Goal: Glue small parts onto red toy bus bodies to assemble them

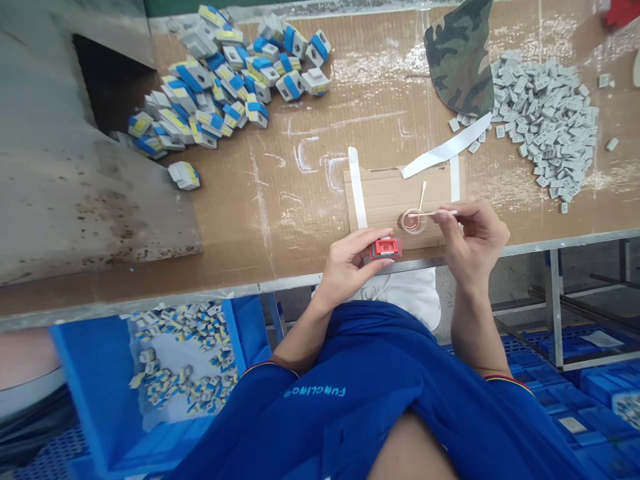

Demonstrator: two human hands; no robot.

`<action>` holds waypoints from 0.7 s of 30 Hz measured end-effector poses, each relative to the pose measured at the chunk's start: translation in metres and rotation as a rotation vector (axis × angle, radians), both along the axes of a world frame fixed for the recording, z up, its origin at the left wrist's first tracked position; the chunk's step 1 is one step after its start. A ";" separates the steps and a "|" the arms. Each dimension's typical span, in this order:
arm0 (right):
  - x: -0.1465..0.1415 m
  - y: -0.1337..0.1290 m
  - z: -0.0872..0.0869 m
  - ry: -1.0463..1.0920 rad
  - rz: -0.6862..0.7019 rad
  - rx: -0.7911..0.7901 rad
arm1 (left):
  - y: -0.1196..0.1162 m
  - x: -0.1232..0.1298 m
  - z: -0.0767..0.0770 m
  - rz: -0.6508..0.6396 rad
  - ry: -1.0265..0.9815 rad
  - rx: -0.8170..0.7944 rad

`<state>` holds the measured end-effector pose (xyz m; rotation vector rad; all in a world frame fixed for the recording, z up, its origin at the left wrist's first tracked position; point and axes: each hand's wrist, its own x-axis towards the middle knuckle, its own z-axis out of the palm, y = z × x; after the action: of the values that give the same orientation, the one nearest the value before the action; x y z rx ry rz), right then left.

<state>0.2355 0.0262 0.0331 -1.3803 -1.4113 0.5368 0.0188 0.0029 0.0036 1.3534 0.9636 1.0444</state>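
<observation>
Head view: hands apart, left hand (347,263) closed round a red block (386,247) at the table's near edge, lower centre of the frame, right hand (473,240) pinching a cotton swab (434,213) with one end at a small clear cup (414,223), where a second swab (423,193) leans. Work on the red block looks under way, the swab apart from it; whether anything has been applied cannot be told. Loose grey pieces (555,120) lie heaped upper right, apparently still unused, and blue-and-yellow-banded blocks (235,73) upper left, finished or waiting unclear.
</observation>
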 end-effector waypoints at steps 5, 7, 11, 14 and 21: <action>-0.002 -0.007 -0.006 0.229 -0.125 -0.135 | -0.001 -0.002 -0.004 -0.004 0.090 0.099; -0.002 -0.006 -0.007 0.266 -0.124 -0.143 | -0.001 -0.002 -0.005 -0.018 0.098 0.114; -0.001 -0.006 -0.001 0.320 -0.086 -0.158 | -0.002 -0.002 -0.008 -0.015 0.082 0.091; -0.004 -0.015 0.011 0.304 -0.077 -0.153 | -0.002 -0.001 -0.007 -0.018 0.085 0.092; -0.017 -0.038 0.029 0.125 0.047 -0.088 | 0.002 0.000 0.002 -0.043 0.207 0.223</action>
<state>0.2188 -0.0117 0.0617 -1.3617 -1.3352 0.7111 0.0187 0.0048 0.0061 1.6848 0.9861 1.0158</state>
